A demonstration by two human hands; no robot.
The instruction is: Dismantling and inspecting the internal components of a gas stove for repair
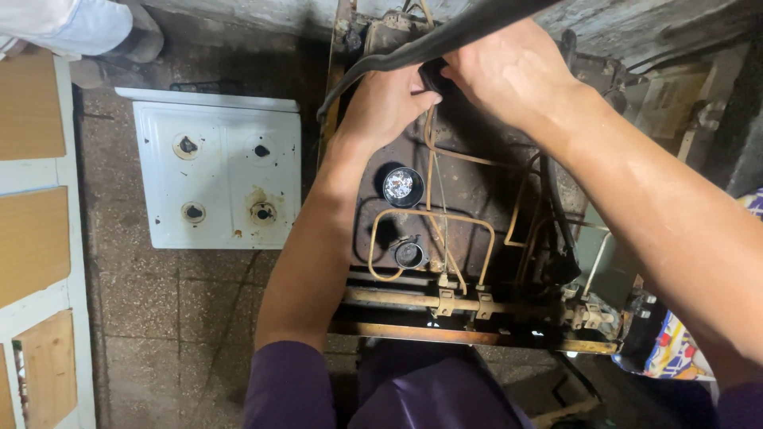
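Note:
I look down into an opened gas stove body [469,179], rusty and dark, with copper gas pipes [433,218] and two round burner bases [403,187]. Both hands work at its far edge. My left hand [385,103] and my right hand [509,71] pinch a small dark part [433,75] between their fingertips, just under a thick black hose [429,44] that arcs across the top of the stove. What the part is joined to is hidden by the fingers.
The stove's white enamel top panel [218,179] with its burner holes lies on the tiled floor at left. A white and wood cabinet [36,238] runs along the left edge. Another person's leg and shoe [95,32] stand at top left. Colourful cloth [675,353] sits at right.

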